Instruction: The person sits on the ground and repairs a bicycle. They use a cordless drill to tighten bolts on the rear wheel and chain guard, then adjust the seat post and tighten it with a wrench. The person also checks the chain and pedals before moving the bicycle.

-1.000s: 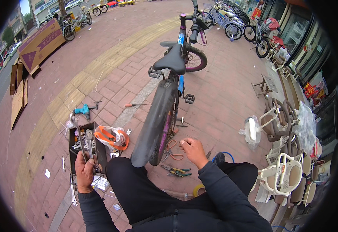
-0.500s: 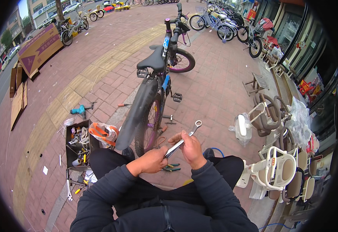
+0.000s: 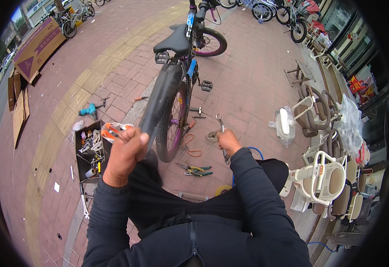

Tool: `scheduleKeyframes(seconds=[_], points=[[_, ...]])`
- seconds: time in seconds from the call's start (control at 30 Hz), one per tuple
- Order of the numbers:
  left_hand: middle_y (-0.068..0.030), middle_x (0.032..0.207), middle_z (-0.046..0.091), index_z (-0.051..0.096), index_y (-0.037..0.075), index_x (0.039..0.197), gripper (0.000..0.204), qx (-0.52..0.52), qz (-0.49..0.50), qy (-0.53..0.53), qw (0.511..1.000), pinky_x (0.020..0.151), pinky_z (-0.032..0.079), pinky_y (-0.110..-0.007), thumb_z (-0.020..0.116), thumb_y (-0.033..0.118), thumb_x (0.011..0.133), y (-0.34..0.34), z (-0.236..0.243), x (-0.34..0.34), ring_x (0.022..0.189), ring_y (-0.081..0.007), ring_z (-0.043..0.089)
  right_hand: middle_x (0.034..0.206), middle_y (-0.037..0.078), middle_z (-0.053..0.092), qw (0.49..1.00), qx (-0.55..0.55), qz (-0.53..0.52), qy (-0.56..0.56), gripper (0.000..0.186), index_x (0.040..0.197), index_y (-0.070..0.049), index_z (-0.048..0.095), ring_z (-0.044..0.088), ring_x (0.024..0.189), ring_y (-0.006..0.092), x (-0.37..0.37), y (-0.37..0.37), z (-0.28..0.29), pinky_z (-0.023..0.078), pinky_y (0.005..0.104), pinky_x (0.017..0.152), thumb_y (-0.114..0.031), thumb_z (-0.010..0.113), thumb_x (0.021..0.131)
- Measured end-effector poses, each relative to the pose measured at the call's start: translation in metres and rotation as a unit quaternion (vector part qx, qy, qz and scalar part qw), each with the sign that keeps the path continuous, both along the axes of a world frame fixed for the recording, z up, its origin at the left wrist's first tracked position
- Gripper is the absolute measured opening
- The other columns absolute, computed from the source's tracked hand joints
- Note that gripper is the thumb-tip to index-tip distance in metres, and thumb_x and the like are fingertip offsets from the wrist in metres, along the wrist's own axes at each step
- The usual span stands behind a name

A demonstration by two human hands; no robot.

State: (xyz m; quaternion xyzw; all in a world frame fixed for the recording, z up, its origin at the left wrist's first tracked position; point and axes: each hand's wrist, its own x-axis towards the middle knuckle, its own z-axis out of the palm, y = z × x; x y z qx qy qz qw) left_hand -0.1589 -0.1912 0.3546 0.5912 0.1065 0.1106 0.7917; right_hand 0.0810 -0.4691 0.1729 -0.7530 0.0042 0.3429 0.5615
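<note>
Brick pavement (image 3: 248,80), toolbox (image 3: 82,169) of tools, wrench (image 3: 221,129) gripped

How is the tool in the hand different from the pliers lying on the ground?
The wrench is bare silver metal; the pliers have yellow and green handles. The wrench is gripped upright in the right hand; the pliers lie flat on the bricks, untouched. The wrench is one straight bar; the pliers have two legs. Both are hand tools.

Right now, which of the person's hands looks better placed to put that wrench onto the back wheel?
The right hand, probably. It already grips the metal wrench, raised just right of the rear wheel. The left hand is closed on the rear mudguard, seemingly steadying the bicycle.
</note>
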Motion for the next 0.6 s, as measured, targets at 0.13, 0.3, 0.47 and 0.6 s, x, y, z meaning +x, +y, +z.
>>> scheduleKeyframes(seconds=[0.13,0.3,0.47,0.6], points=[[-0.0028,0.067,0.047,0.05,0.008,0.073,0.043,0.134,0.16,-0.036,0.977,0.066,0.044,-0.032,0.051,0.033,0.109,0.069,0.014,0.053,0.065,-0.0155,0.047,0.071,0.009,0.065,0.99,-0.085,0.079,0.081,0.017,0.089,0.0,0.07,0.065,0.059,0.0233,-0.033,0.013,-0.092,0.05,0.0358,0.047,-0.015,0.063,0.094],[-0.0065,0.087,0.065,0.067,-0.002,0.11,0.033,0.213,0.152,0.031,0.965,0.061,0.04,-0.025,0.05,0.027,0.108,0.113,-0.009,0.11,0.064,-0.008,0.045,0.081,0.013,0.072,0.852,-0.257,0.375,-0.26,0.017,0.078,-0.008,0.079,0.07,0.071,0.0296,-0.016,0.043,-0.158,0.055,0.0422,0.069,-0.024,0.076,0.075],[-0.0029,0.088,0.067,0.065,-0.001,0.125,0.033,0.205,0.132,0.06,0.968,0.053,0.035,-0.022,0.049,0.022,0.107,0.13,-0.039,0.15,0.064,-0.0053,0.044,0.076,0.009,0.072,0.908,-0.243,0.23,-0.252,0.019,0.075,-0.011,0.08,0.069,0.079,0.0279,-0.003,0.08,-0.183,0.053,0.0447,0.072,-0.029,0.082,0.068],[-0.0059,0.098,0.071,0.061,0.004,0.138,0.037,0.297,0.118,0.033,0.947,0.071,0.05,-0.025,0.049,0.02,0.108,0.138,-0.046,0.178,0.092,-0.0106,0.061,0.072,0.012,0.071,0.721,-0.321,0.421,-0.447,0.016,0.072,-0.006,0.077,0.068,0.072,0.0292,-0.003,0.095,-0.164,0.054,0.0436,0.067,-0.022,0.077,0.072]])
